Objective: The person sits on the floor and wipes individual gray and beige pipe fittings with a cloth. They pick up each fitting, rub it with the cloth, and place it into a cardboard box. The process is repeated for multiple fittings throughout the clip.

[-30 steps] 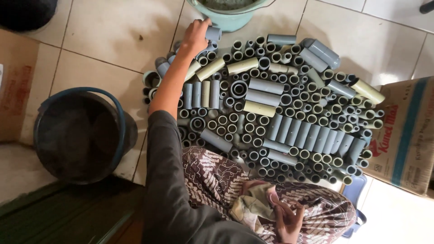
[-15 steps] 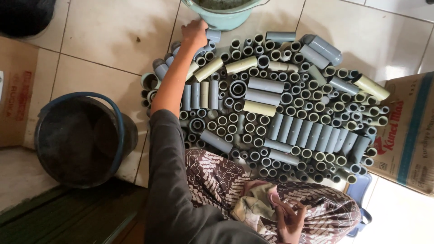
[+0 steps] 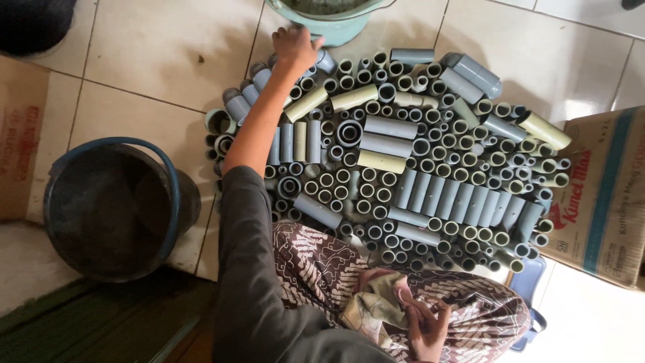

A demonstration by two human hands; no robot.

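Note:
Several short grey and cream pipe pieces (image 3: 403,168) cover the tiled floor in front of me, some upright, some lying in rows. My left hand (image 3: 294,47) reaches to the far edge of the pile, just under a teal basin (image 3: 336,27). Its fingers are curled down over a short grey pipe piece (image 3: 326,62). My right hand (image 3: 427,324) rests on my lap on patterned fabric. Its fingers are loose and touch a crumpled pale cloth (image 3: 376,302).
A dark bucket with a blue rim (image 3: 114,208) stands at the left beside my arm. A cardboard box (image 3: 601,195) borders the pile on the right, and another one (image 3: 20,134) sits at the far left. A blue stool edge (image 3: 527,282) shows under my lap.
My left hand has crept slightly farther toward the teal basin at the pile's far edge. My right hand stays on my lap.

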